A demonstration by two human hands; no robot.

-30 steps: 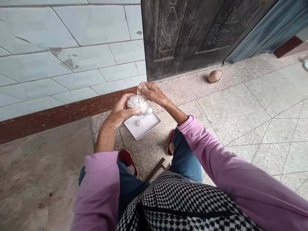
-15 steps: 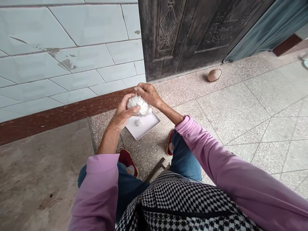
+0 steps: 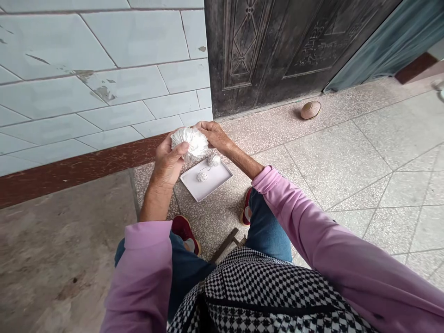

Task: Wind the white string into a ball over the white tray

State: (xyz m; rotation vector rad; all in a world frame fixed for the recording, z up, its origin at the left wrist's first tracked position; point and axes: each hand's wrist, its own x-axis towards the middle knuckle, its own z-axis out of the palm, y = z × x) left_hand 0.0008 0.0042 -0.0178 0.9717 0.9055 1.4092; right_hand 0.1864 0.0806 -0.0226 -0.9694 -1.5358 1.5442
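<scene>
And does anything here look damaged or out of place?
Yes: the pale tiled wall, left of the dark door, has brownish patches, possibly chipped glaze, breaking its otherwise even colour. Nothing appears spilled around the white tray.

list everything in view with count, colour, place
speckled floor: 1, greyish, centre-right
plain floor: 1, brownish, lower left
tray: 1, whitish, on speckled floor
string bundle: 1, white, held near tray
string balls: 2, white, at tray
door: 1, dark, top centre
rounded object: 1, pinkish, by door
tiled wall: 1, pale blue, upper left
skirting: 1, brown, wall foot
sheet: 1, teal, right of door
block: 1, brown, far right
bar: 1, brownish, lower centre
shoes: 2, red, lower centre
jeans: 1, blue, lower centre
checked garment: 1, black-white, bottom
sleeves: 2, pink, lower sides
left hand: 1, gripping bundle
right hand: 1, at bundle's edge
</scene>
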